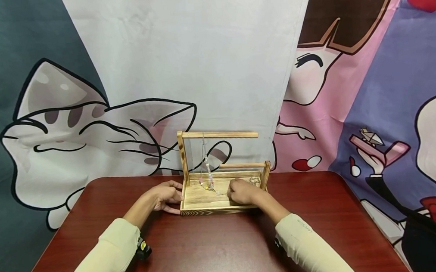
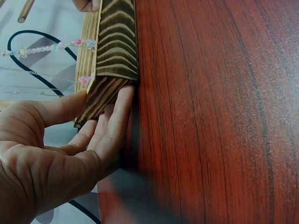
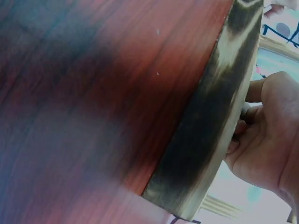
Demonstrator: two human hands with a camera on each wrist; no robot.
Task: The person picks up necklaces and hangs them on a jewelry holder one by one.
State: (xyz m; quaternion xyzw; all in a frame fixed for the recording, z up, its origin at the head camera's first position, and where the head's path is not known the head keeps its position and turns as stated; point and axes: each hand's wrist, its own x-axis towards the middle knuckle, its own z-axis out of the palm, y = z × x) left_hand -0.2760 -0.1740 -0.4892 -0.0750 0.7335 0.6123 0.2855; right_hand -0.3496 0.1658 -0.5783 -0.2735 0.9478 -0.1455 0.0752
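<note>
A wooden jewelry stand point(image 1: 205, 211) with a shallow tray and two bars stands on the table. My left hand point(image 1: 167, 195) grips its left end, thumb at the rim and fingers against the outer wall, as the left wrist view point(image 2: 70, 140) also shows. From the tall bar hangs a beaded necklace point(image 1: 208, 171), its lower beads reaching the tray floor. Over the tray, my right hand point(image 1: 242, 191) has curled fingers, and a thin chain point(image 1: 221, 193) runs to its fingertips. In the right wrist view the tray's front wall partly hides those fingers.
A small heap of jewelry point(image 1: 254, 180) lies in the tray's right end, beside the right hand. The lower bar point(image 1: 242, 165) juts leftward above the tray's back. Behind the red-brown table point(image 1: 212, 249) hangs a printed cloth point(image 1: 203, 59).
</note>
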